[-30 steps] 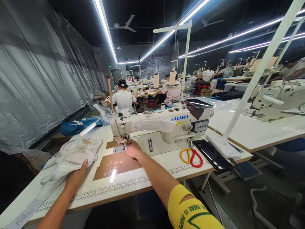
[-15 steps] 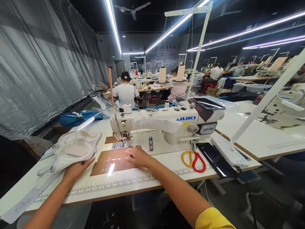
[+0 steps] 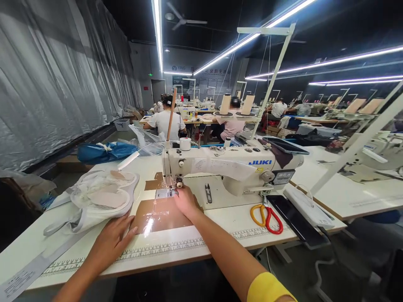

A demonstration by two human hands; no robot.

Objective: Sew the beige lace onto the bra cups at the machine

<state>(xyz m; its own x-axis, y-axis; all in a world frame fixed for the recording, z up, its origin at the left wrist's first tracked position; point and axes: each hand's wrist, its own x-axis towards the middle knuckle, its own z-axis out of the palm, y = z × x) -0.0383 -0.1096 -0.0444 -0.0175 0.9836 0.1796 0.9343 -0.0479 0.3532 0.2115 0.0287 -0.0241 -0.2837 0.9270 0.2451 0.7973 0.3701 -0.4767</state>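
Observation:
A white JUKI sewing machine stands on the table in front of me. My right hand is at its needle area, fingers drawn together by the presser foot; whatever is between the fingertips is too small to make out. Beneath that wrist lies a shiny brown sheet on the tabletop. My left hand rests open at the sheet's left edge, thumb spread and fingertips close to a white bra. The bra lies in a loose pile, cups up, with a strap trailing left.
To the right are scissors with yellow and red handles, a black phone and a white power strip. Small thread snips lie on the machine bed. A printed ruler runs along the front edge. Co-workers sit further back.
My right hand has moved from the brown sheet up to the presser foot, its fingers now drawn together. My left hand has come away from under the bra towards the sheet. The view has shifted slightly.

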